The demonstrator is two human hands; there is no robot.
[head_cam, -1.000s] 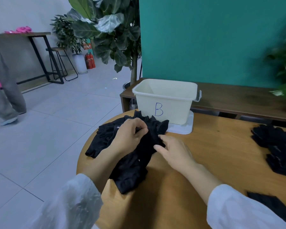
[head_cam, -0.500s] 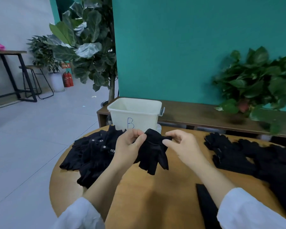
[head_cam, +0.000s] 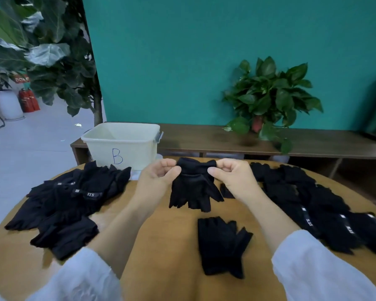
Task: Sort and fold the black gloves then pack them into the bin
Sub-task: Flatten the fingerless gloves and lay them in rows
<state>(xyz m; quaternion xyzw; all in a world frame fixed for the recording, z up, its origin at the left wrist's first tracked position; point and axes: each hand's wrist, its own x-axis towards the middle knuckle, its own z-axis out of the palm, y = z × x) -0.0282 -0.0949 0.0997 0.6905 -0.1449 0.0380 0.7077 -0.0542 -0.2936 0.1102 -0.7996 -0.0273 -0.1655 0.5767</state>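
Note:
A black fingerless glove (head_cam: 193,190) hangs above the middle of the round wooden table (head_cam: 174,268), fingers pointing down. My left hand (head_cam: 159,177) pinches its cuff on the left and my right hand (head_cam: 234,177) pinches it on the right. A single black glove (head_cam: 221,244) lies flat on the table below it. One heap of black gloves (head_cam: 67,205) covers the table's left side and another heap of black gloves (head_cam: 317,205) covers the right. The cream bin (head_cam: 122,146) marked "B" stands at the table's far edge, left of my hands.
A low wooden bench (head_cam: 204,137) runs along the teal wall behind the table, with a potted plant (head_cam: 269,98) on it. A tall leafy plant (head_cam: 52,51) stands at the far left. Grey tiled floor lies to the left of the table.
Both hands lifted one glove out of the left heap and carried it to the table's middle, holding it stretched by the cuff. My view swung right, bringing the right heap and the flat glove into sight.

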